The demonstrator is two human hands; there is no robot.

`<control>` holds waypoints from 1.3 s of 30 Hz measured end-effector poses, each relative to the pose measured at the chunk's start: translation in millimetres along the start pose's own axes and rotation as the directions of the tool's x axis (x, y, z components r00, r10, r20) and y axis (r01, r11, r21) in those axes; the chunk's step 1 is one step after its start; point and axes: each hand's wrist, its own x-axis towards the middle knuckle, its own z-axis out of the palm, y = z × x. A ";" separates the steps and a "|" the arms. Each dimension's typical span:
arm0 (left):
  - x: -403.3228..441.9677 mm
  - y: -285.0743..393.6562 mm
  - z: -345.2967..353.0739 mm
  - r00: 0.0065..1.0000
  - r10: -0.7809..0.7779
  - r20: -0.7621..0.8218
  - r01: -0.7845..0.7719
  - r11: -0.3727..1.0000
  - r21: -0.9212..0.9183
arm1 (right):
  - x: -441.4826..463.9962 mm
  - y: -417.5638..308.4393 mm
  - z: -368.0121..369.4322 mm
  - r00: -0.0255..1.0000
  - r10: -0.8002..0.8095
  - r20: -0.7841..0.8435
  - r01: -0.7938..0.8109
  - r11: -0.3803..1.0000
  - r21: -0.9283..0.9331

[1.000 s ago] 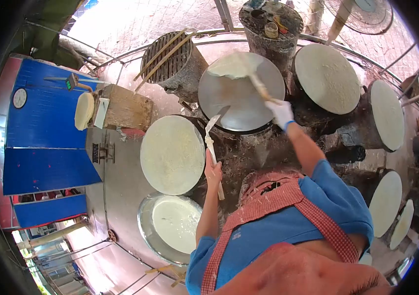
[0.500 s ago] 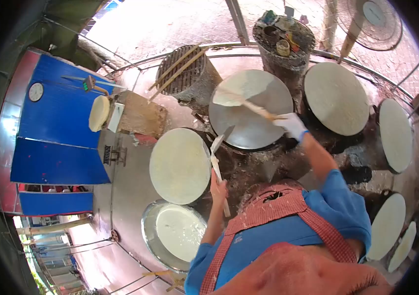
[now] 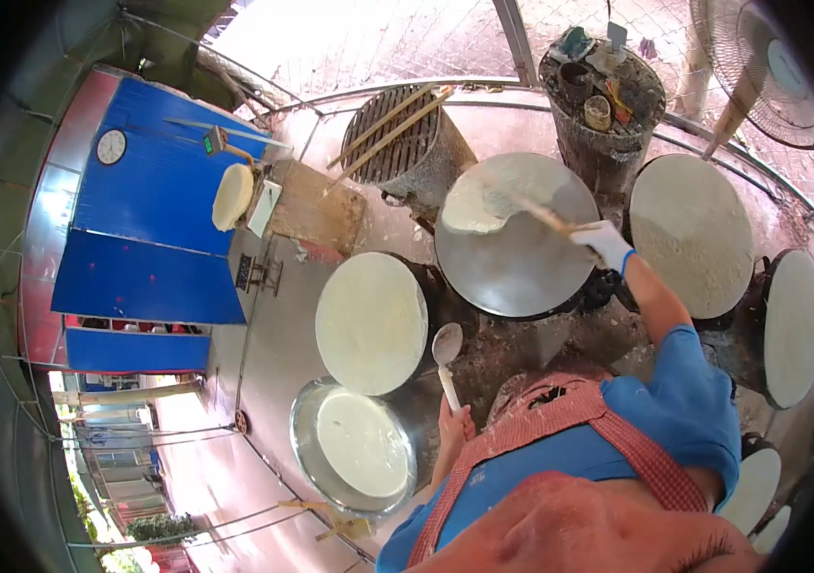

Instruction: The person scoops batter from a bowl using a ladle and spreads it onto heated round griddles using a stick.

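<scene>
My right hand (image 3: 604, 245), in a white glove with a blue cuff, is closed around the wooden handle of a spreading tool (image 3: 546, 217). The tool's far end is blurred over a round griddle (image 3: 522, 277). Pale batter (image 3: 472, 206) covers the upper left part of that griddle, and bare grey metal shows below. My left hand (image 3: 456, 425), close to the apron, grips the pale handle of a ladle (image 3: 446, 345), whose bowl points up beside the griddle. Below left, a metal basin (image 3: 303, 465) holds white batter (image 3: 362, 445).
Pale rounds cover the left griddle (image 3: 372, 323), the right griddle (image 3: 692, 236) and the far-right griddle (image 3: 795, 329). Two sticks lie on a slatted drum (image 3: 366, 143). Behind stand a drum with jars (image 3: 574, 129) and a fan (image 3: 770, 72). A scale (image 3: 219, 143) stands left.
The batter reaches further down the griddle's left side as the spreading tool sweeps over it. My left hand has drawn back toward my body, and the ladle's bowl has turned. The view has shifted.
</scene>
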 end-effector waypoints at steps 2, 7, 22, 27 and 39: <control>-1.5 -3.5 -0.6 0.998 -0.051 -0.021 0.051 0.998 -0.036 | 6.9 18.2 5.5 0.985 0.107 0.133 -0.092 0.989 -0.116; -7.6 -14.2 -7.2 0.998 -0.056 -0.040 0.053 0.996 -0.078 | 5.2 -11.1 -22.7 0.981 0.185 0.056 -0.166 0.957 -0.238; -28.7 -67.5 -27.1 0.989 -0.111 -0.102 0.102 0.991 -0.091 | 119.9 -2.9 -53.0 0.920 -0.176 0.351 0.309 0.876 -0.370; -34.4 -83.4 -31.3 0.979 -0.152 -0.134 0.095 0.928 -0.359 | 103.3 22.0 -58.5 0.899 0.268 0.347 -0.056 0.855 -0.515; -47.7 -88.5 -30.9 0.954 -0.213 -0.211 0.111 0.905 -0.410 | 138.2 -2.7 -36.5 0.707 -0.155 0.690 0.552 0.731 -0.401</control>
